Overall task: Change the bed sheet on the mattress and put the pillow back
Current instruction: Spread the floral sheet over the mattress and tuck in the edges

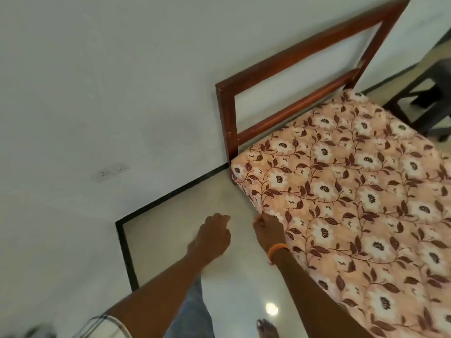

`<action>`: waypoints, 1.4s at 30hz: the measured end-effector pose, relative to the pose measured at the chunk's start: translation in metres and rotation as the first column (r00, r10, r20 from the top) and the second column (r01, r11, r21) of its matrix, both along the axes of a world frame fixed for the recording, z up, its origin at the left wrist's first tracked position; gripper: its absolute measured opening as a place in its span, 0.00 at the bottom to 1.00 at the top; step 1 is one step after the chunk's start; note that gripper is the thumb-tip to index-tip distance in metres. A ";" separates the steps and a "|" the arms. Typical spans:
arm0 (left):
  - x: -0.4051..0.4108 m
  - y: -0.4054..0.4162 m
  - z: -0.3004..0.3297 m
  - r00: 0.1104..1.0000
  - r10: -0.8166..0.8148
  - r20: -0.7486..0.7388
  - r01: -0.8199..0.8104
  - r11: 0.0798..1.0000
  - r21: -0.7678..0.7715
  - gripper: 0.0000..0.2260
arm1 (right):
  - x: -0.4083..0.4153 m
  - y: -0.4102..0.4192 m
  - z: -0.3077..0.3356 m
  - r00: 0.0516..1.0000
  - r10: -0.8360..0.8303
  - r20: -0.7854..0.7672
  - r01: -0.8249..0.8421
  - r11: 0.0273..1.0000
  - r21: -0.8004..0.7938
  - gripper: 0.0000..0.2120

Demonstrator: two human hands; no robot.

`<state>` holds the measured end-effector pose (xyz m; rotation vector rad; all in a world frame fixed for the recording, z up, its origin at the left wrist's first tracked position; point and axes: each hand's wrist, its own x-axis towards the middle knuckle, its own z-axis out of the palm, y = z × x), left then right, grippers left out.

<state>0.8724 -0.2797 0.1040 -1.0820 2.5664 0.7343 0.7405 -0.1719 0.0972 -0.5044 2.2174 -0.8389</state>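
Note:
A pink sheet with white flowers and brown leaves [353, 196] covers the mattress on the right. It is pulled down over the near side edge. My right hand [267, 226], with an orange band on the wrist, pinches the sheet's edge at the side of the mattress. My left hand [214, 236] hovers over the floor just left of it with its fingers loosely curled, holding nothing. No pillow is in view.
A brown wooden headboard frame [288, 64] stands against the white wall at the bed's far end. A dark chair or stool [424, 93] stands beyond the bed at the upper right. Shiny pale floor [185, 211] lies below my hands. My bare foot [267, 328] shows at the bottom.

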 end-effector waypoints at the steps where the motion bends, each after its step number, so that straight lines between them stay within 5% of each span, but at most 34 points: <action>1: -0.014 -0.027 -0.026 0.997 -0.075 0.021 0.075 0.997 0.000 0.20 | -0.006 -0.020 -0.024 0.999 0.018 -0.035 -0.017 0.999 0.029 0.06; 9: -0.092 -0.165 -0.274 0.812 -0.549 0.199 0.560 0.828 0.001 0.24 | -0.017 -0.150 -0.270 0.972 0.222 -0.074 -0.179 0.909 0.376 0.27; 13: -0.139 -0.205 -0.360 0.778 -0.613 0.135 0.628 0.763 -0.153 0.33 | -0.037 -0.210 -0.359 0.904 0.355 -0.237 -0.242 0.884 0.401 0.37; 16: -0.158 -0.226 -0.396 0.761 -0.637 0.123 0.649 0.741 -0.176 0.38 | -0.052 -0.222 -0.400 0.824 0.438 -0.359 -0.222 0.833 0.507 0.36; 21: -0.164 -0.226 -0.423 0.743 -0.653 0.145 0.669 0.724 -0.166 0.44 | -0.059 -0.198 -0.430 0.764 0.524 -0.375 -0.226 0.763 0.606 0.41; 28: -0.169 -0.226 -0.432 0.740 -0.669 0.073 0.665 0.710 -0.231 0.33 | -0.060 -0.201 -0.439 0.713 0.530 -0.459 -0.219 0.790 0.573 0.30; 42: -0.187 -0.251 -0.444 0.666 -0.745 -0.027 0.718 0.651 -0.248 0.23 | -0.064 -0.220 -0.450 0.815 0.338 -0.470 -0.159 0.912 0.379 0.28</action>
